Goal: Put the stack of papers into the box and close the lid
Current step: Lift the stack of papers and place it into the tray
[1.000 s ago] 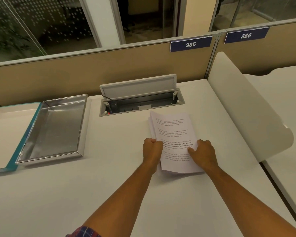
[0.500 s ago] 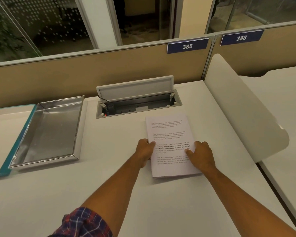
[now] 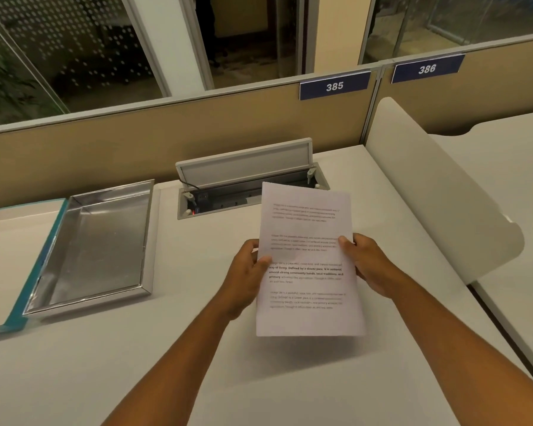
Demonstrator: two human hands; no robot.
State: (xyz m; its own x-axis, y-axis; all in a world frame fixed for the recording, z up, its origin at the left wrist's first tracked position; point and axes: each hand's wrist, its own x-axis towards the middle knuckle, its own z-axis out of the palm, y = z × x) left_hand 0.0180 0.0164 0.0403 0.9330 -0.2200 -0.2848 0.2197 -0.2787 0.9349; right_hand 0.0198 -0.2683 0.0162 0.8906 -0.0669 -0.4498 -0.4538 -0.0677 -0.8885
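Note:
A squared-up stack of printed white papers (image 3: 306,229) hangs above the desk in the middle of the view, tilted toward me. My left hand (image 3: 246,275) grips its left edge with the thumb on top. My right hand (image 3: 370,262) grips the right edge the same way. The box (image 3: 102,244) lies open and empty at the left, a shallow silver tray. Its lid (image 3: 13,250), white inside with a teal edge, lies flat to the left of the tray and is partly cut off by the frame.
An open cable hatch (image 3: 243,186) with its flap raised sits in the desk (image 3: 173,348) behind the papers. A curved white divider (image 3: 437,192) stands at the right. A tan partition (image 3: 166,136) with number plates closes the back.
The papers lay on the desk between both hands, which squared them up. Now both hands have lifted the stack off the desk and hold it up.

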